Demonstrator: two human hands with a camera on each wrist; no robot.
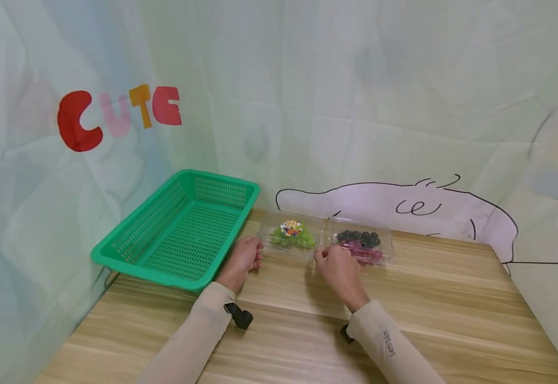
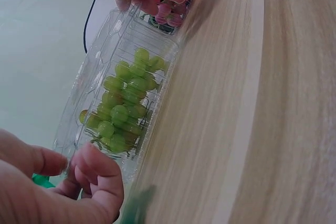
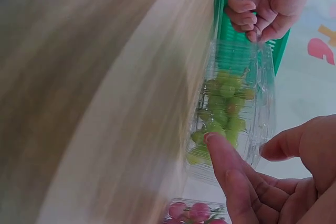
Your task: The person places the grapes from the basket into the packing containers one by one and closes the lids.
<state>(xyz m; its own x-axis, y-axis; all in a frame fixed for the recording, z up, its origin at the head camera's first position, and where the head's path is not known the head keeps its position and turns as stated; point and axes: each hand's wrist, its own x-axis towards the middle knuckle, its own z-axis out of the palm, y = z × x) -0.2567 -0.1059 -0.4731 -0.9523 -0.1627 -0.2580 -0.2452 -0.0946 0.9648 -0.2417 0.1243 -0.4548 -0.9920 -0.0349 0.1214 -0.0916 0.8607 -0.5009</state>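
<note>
A clear plastic clamshell box with green grapes inside sits near the back of the table. In the left wrist view, my left hand pinches its left corner between thumb and index finger. My right hand holds the rim at the box's right end, thumb against the lid edge and fingers reaching over the front. Beside it on the right, a second clear box contains dark grapes and pinkish-red grapes. A colourful sticker marks the first box's lid.
The green plastic basket stands at the left, its right side close to my left wrist. A printed cloth backdrop rises behind and beside the wooden table.
</note>
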